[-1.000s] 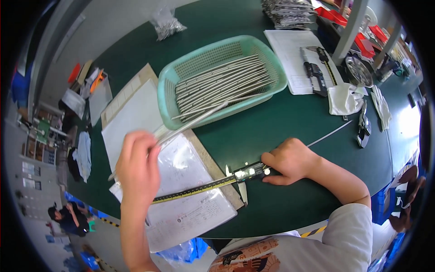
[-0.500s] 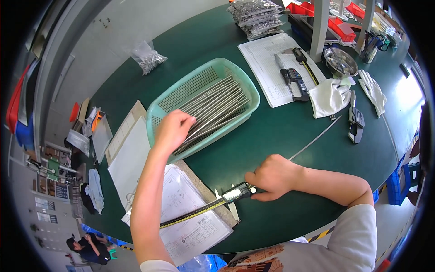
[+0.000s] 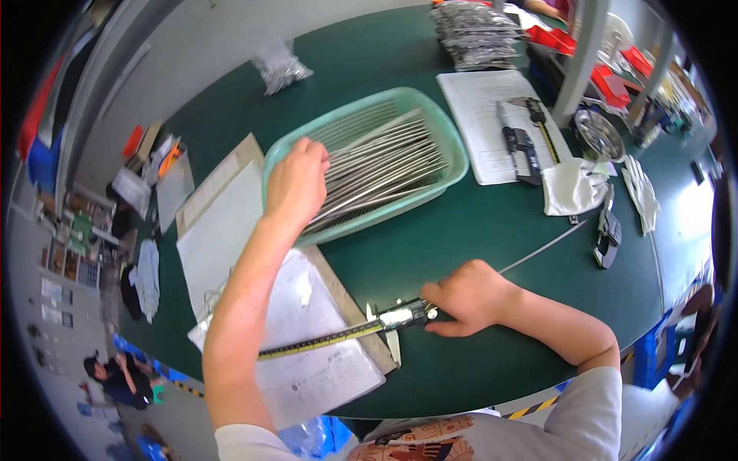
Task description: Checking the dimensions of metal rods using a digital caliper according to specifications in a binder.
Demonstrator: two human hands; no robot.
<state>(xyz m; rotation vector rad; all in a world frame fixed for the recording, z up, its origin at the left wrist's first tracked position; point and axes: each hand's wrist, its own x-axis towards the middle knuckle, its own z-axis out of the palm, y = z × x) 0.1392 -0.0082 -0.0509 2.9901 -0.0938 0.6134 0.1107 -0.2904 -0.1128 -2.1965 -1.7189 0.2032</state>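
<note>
My left hand (image 3: 298, 183) reaches over the near-left side of a green plastic basket (image 3: 369, 223). Its fingers are closed at the ends of the metal rods (image 3: 384, 165) heaped inside, pinching one pale rod that looks blurred; the fingertips are partly hidden. My right hand (image 3: 473, 298) is closed around the right end of a digital caliper (image 3: 403, 315). The caliper's scale beam runs left over papers (image 3: 323, 376) and under my left forearm. A single thin rod (image 3: 542, 247) sticks out beyond my right hand across the green table; its near end is hidden.
To the right lie a white glove (image 3: 573, 187), a micrometer (image 3: 607, 237) and a clipboard sheet (image 3: 477, 104) with more measuring tools. A metal bowl (image 3: 600, 134) stands behind them. Stacked bags of parts (image 3: 477, 34) sit at the back; another bag (image 3: 280, 67) lies far left.
The view has shifted, so the basket appears farther right. My left hand has moved slightly up along the basket's left end, and a pale rod stands apart from the heap. My right hand keeps its grip.
</note>
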